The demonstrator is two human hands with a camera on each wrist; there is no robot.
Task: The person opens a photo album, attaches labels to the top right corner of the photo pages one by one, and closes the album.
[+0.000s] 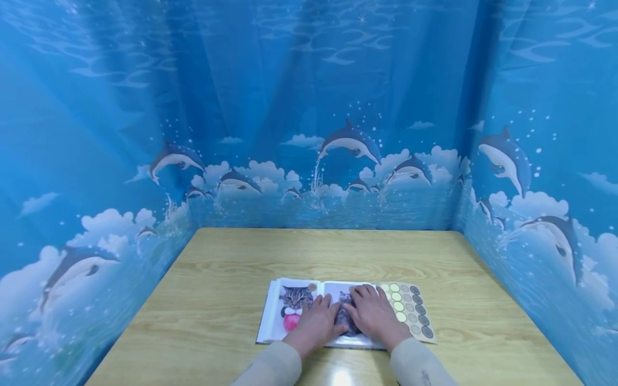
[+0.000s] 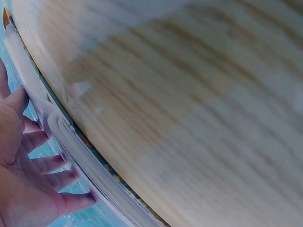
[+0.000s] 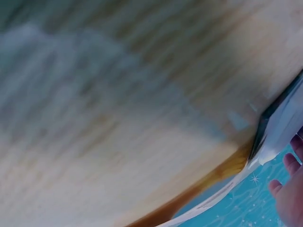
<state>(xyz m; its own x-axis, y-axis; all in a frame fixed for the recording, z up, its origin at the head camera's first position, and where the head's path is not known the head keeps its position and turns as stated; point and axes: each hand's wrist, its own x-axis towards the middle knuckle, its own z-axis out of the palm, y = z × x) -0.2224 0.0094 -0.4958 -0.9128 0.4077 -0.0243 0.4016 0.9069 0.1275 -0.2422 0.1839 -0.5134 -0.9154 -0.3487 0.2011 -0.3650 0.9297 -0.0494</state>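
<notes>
An album (image 1: pixel 273 313) lies spread on the table, with a photo of a tabby cat (image 1: pixel 296 296) above a pink round shape on its left page. The right page carries a second cat photo (image 1: pixel 345 316), partly covered by the hands. My left hand (image 1: pixel 315 324) rests its extended fingers on the pages near the middle. Spread fingers of my right hand (image 1: pixel 376 312) touch the right page. Beside that hand, a sheet of round stickers (image 1: pixel 411 310) in yellow, beige and dark grey sticks out past the album's right edge. In the left wrist view, the album's thick page edges (image 2: pixel 78 146) show.
A wood-grain table (image 1: pixel 222 289) carries the album near its front edge. Blue curtains (image 1: pixel 270 107) printed with dolphins and clouds stand around the back and both sides. A small round brown sticker (image 1: pixel 312 287) sits at the left page's upper right corner.
</notes>
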